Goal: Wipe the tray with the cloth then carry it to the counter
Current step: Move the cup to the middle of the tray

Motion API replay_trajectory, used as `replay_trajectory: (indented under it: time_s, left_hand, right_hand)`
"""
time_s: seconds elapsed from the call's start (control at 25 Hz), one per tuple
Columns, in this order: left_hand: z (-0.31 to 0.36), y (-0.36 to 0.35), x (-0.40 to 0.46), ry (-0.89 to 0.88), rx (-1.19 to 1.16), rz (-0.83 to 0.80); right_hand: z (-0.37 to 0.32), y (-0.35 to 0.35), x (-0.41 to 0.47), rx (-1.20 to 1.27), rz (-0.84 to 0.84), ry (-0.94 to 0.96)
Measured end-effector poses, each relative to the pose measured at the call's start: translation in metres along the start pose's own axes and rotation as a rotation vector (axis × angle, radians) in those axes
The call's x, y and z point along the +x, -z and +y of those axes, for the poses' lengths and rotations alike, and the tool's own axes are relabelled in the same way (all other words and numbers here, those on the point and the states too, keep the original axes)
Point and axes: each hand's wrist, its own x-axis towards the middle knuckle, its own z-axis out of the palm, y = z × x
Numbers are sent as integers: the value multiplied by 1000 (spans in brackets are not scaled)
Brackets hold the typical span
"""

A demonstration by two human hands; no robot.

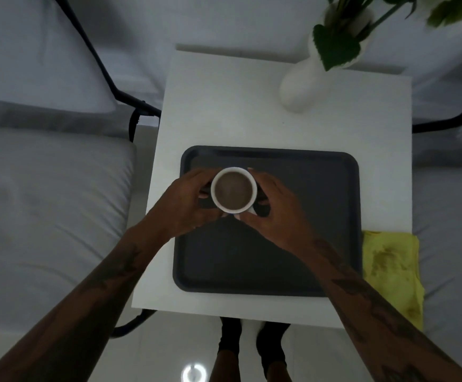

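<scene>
A dark grey tray with rounded corners lies on the near half of a small white table. Over its left part is a white cup holding a brown drink. My left hand wraps the cup's left side and my right hand its right side, both touching it. I cannot tell whether the cup rests on the tray or is raised. A stained yellow cloth lies just right of the tray, past the table's right edge.
A white vase with green leaves stands at the table's far right corner. Beds with pale sheets flank the table on both sides, with black metal frames. My feet stand on the floor at the table's near edge.
</scene>
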Motion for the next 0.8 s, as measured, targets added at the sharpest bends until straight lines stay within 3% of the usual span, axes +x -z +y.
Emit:
replay_trajectory:
  time_s: [0.36,0.64,0.72,0.8]
  left_hand:
    - [39,-60,9,-65,45,-88]
    - [38,-65,-2,17,116,-104]
    - [25,-51,-24,119,269,17]
    - [8,-35,-54,298,351,256]
  right_hand:
    - [25,49,-58,-45,3,-130]
    - [35,55,-64,5,-55,-178]
    - [48,70,-78,-55,76,-233]
    - [64,88,-98,-201,324,-348]
